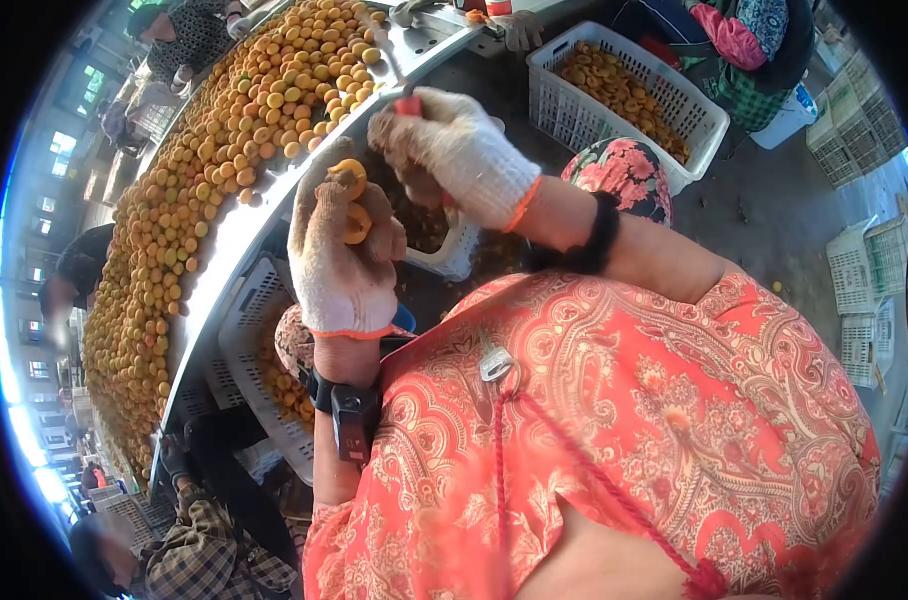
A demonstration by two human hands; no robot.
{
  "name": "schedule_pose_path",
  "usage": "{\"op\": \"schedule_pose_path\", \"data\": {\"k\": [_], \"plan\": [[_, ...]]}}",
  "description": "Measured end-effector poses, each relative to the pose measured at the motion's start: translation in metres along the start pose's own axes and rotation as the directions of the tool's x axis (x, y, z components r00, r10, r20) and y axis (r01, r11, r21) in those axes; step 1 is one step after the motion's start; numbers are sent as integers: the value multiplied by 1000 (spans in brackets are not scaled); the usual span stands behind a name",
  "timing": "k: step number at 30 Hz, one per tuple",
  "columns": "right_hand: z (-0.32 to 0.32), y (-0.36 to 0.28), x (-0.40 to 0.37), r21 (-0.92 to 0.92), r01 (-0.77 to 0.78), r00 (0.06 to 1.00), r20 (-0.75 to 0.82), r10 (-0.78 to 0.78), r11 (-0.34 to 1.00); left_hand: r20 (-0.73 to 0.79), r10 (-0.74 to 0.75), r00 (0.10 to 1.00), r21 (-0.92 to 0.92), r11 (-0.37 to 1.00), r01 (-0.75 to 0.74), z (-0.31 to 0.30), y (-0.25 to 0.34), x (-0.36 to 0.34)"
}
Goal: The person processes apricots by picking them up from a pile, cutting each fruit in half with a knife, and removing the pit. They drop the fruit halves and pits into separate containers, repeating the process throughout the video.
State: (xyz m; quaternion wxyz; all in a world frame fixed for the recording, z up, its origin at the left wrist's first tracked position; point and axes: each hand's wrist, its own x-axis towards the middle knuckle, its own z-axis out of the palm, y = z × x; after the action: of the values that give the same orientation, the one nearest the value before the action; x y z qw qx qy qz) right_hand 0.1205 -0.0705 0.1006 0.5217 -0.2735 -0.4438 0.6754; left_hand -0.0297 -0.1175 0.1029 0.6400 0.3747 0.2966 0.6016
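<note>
My left hand (pixel 342 245), in a stained white work glove, is closed around a cut apricot (pixel 356 222); its orange halves show between the fingers. Just to the right, my gloved right hand (pixel 459 150) grips a knife by its red handle (pixel 408 105). The thin blade points up and away, blurred. Both hands are apart from each other, near the edge of a metal table (pixel 236 232) heaped with whole apricots (pixel 224 130). Below my hands stands a white crate (pixel 454 255), partly hidden by them.
A white crate (pixel 709 135) of apricot halves (pixel 614 90) stands at upper right, another crate (pixel 244 345) at lower left. Co-workers sit around the table, one in a plaid shirt (pixel 199 550). Stacked crates (pixel 859 120) line the right side. A glove (pixel 519 30) lies at the top.
</note>
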Motion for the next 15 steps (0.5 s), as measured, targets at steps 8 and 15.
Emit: {"op": "schedule_pose_path", "data": {"k": [8,15], "plan": [[8,-44,0,86,333,938,-133,-320,939,58,-65,996,219,974,51,16,-4,-7],[19,-48,8,482,342,935,-92,-342,806,78,-90,993,369,928,55,39,-10,-14]]}}
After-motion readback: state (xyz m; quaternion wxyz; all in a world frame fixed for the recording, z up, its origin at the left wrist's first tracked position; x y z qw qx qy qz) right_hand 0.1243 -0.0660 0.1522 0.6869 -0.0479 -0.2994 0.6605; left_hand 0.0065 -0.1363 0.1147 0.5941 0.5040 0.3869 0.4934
